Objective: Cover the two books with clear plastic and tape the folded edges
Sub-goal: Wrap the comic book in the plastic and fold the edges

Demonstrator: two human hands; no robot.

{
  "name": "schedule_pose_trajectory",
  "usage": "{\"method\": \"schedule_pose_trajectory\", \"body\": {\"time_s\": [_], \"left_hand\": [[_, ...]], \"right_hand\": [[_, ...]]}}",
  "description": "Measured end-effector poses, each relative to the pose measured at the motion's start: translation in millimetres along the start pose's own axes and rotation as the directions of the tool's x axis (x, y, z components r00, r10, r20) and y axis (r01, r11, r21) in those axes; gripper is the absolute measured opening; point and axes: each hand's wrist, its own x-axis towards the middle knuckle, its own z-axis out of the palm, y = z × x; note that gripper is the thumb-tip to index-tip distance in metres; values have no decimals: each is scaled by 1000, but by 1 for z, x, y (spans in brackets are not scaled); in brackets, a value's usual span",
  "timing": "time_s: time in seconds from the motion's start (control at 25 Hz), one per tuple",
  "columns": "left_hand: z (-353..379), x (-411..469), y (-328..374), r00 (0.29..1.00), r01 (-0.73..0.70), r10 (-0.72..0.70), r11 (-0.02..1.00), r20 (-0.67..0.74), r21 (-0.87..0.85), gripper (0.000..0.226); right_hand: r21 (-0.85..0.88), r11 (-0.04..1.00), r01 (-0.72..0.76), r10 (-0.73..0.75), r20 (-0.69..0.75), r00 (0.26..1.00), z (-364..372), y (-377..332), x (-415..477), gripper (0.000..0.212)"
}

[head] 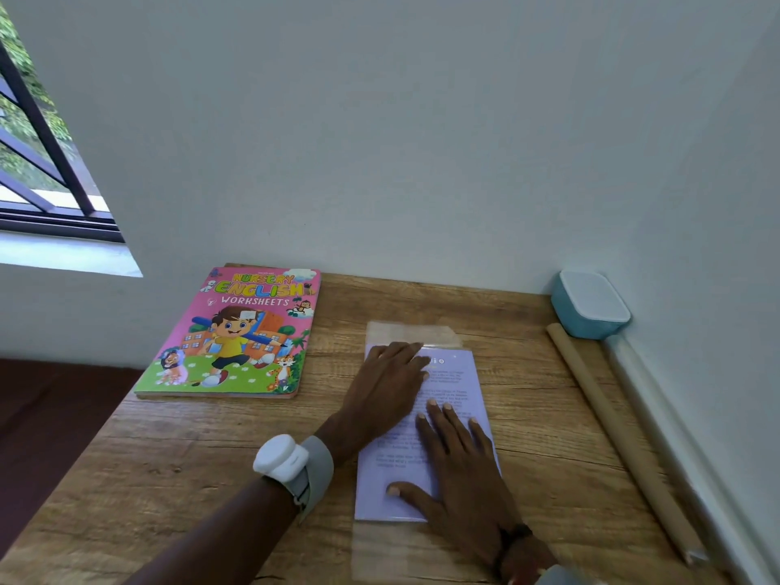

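Head view: the lilac book [464,386] lies on the tabletop [169,479], and the clear plastic sheet [411,331] shows past its far and near ends. My left grip [388,386] rests flat on the book's far left corner, fingers straight, tips at the far edge. My right grip [460,466] presses flat on its middle, fingers spread. Neither holds anything. The pink worksheet book [236,335] lies well apart to the left.

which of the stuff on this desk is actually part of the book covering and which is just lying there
In use: lilac book, clear plastic under it, pink worksheets book, left hand, right hand.
Lying about: blue box, brown roll, pale roll.
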Motion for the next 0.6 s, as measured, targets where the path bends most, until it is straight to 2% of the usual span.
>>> {"method": "schedule_pose_trajectory", "body": {"time_s": [0.12, 0.2, 0.32, 0.48, 0.6], "left_hand": [[7, -8, 0, 993, 117, -117, 993, -5, -3, 32], [11, -10, -5, 993, 118, -118, 993, -11, -5, 31], [15, -11, -7, 996, 94, -94, 996, 1, 10, 29], [15, -10, -14, 958, 283, -285, 956, 17, 77, 32], [10, -11, -28, 906, 418, -422, 898, 5, 137, 32]], "right_hand": [[146, 987, -64, 89, -174, 981, -11, 11, 14, 54], [99, 993, -71, 92, -228, 969, -12, 15, 43, 42], [36, 998, -52, 56, -138, 989, -5, 13, 89, 50], [-93, 993, -79, 67, -127, 990, 4, 29, 114, 41], [-135, 975, -176, 155, -150, 976, 4, 44, 119, 41]]}}
